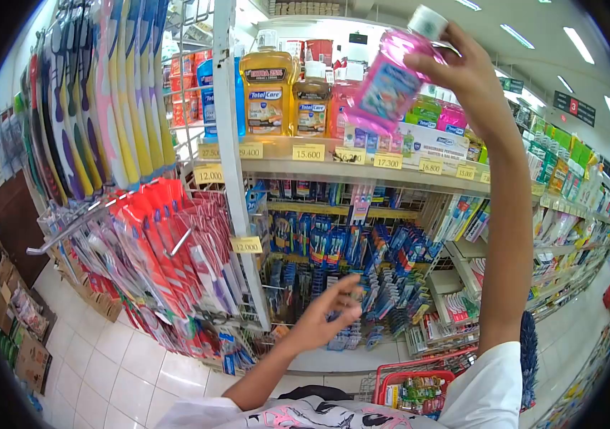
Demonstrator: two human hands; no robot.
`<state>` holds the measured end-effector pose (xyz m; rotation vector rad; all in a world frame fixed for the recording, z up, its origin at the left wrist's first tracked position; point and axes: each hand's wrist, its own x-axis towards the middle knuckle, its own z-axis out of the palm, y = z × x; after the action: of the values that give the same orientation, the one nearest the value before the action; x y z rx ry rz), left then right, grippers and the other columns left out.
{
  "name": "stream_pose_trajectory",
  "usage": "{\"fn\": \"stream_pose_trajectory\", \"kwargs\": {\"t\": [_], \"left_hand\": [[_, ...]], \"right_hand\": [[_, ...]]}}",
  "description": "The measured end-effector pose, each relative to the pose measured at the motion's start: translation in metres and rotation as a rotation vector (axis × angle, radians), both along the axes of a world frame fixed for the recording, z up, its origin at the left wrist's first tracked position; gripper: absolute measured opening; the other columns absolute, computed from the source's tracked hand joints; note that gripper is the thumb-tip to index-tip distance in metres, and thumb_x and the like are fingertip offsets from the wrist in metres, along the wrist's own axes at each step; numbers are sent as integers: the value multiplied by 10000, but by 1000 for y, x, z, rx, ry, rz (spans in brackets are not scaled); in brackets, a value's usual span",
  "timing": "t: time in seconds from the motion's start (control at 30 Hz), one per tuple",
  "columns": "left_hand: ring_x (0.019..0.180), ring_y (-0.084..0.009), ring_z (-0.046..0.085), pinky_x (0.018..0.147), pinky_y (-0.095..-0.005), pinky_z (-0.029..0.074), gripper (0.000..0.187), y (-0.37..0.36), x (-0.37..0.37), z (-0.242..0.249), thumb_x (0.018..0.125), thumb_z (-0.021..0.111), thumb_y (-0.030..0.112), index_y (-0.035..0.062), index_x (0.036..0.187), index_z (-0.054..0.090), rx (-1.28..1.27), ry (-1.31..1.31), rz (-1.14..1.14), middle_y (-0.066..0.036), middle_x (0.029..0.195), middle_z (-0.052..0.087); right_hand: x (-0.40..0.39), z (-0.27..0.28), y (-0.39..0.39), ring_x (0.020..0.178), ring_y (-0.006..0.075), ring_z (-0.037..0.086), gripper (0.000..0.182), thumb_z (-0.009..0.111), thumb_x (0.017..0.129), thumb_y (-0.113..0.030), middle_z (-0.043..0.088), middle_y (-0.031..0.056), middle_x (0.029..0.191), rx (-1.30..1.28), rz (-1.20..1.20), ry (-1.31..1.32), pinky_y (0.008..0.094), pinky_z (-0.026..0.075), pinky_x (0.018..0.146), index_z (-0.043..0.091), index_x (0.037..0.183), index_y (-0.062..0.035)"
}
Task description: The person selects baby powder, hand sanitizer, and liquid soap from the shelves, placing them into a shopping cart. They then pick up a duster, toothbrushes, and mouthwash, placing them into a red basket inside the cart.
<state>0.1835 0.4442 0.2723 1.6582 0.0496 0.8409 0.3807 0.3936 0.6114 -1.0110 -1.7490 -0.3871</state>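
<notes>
My right hand (471, 75) is raised high, its fingers closed around the upper part of a pink mouthwash bottle (389, 89) with a white cap. Tilted, the bottle hangs in front of the upper shelf (362, 169), and its label faces me. Behind it and to its left stand a large amber mouthwash bottle (268, 93) and a smaller brown mouthwash bottle (311, 104). Lower down, my left hand (328, 314) is open with its fingers apart, in front of hanging packs of toothbrushes (384, 286). Nothing shows in that hand.
Long brushes (97, 93) and red packs (158, 236) hang from metal hooks (80, 222) on the left. A white post (237, 164) divides the racks. Below my right arm is a red basket (382, 390) holding several items. Shelves of products (569, 171) run along the right.
</notes>
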Motion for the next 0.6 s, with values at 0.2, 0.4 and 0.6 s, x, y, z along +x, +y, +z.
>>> {"fn": "stream_pose_trajectory", "kwargs": {"t": [0.2,0.4,0.6], "left_hand": [[1093,-197,567,926,-359,467,489,2,-29,-51,945,585,153,37,1387,409,72,240,-54,-121,1271,537],[1095,-199,569,942,-346,459,438,12,-74,-115,950,575,132,3,1348,446,-196,339,-64,-124,1240,557],[1077,-211,575,957,-341,460,391,2,-84,-152,962,550,119,-49,1303,459,-289,386,-103,-134,1178,571]], "right_hand": [[-42,38,-3,1018,271,572,751,780,763,-365,578,176,1120,-131,-152,12,358,529,792,442,1310,24],[59,68,-19,1000,236,593,687,791,758,-296,600,170,1101,-143,-175,4,335,523,818,478,1281,19],[166,49,-31,1118,174,542,668,772,782,-221,539,50,1267,-169,-282,80,344,490,914,450,1347,-68]]}}
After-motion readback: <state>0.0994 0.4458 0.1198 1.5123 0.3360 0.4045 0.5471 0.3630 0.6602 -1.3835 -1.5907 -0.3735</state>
